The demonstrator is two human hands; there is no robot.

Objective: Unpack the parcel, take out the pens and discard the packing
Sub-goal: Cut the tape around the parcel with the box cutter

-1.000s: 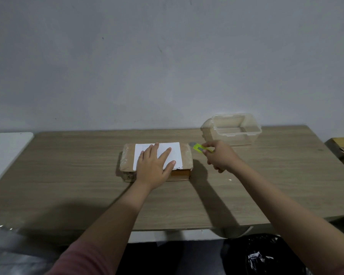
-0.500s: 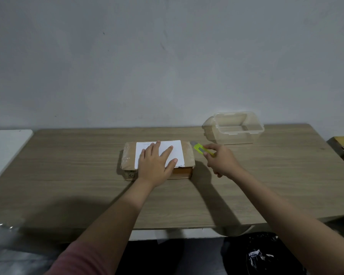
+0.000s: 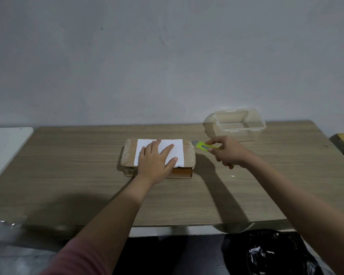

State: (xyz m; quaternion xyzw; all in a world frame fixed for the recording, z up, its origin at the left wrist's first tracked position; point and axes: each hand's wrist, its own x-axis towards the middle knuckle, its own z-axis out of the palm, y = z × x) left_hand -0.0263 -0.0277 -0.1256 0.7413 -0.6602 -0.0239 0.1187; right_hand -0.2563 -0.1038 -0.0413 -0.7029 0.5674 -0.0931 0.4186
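Taped brown parcel point(image 3: 188, 155), white label, seemingly unopened.

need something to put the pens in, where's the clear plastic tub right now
In the head view, the clear rectangular plastic tub stands open at the far right of the wooden table, against the wall, just beyond the right hand.

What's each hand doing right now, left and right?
Left hand: open, fingers flat on the white label of the brown taped cardboard parcel.
Right hand: closed around the yellow-green utility knife.
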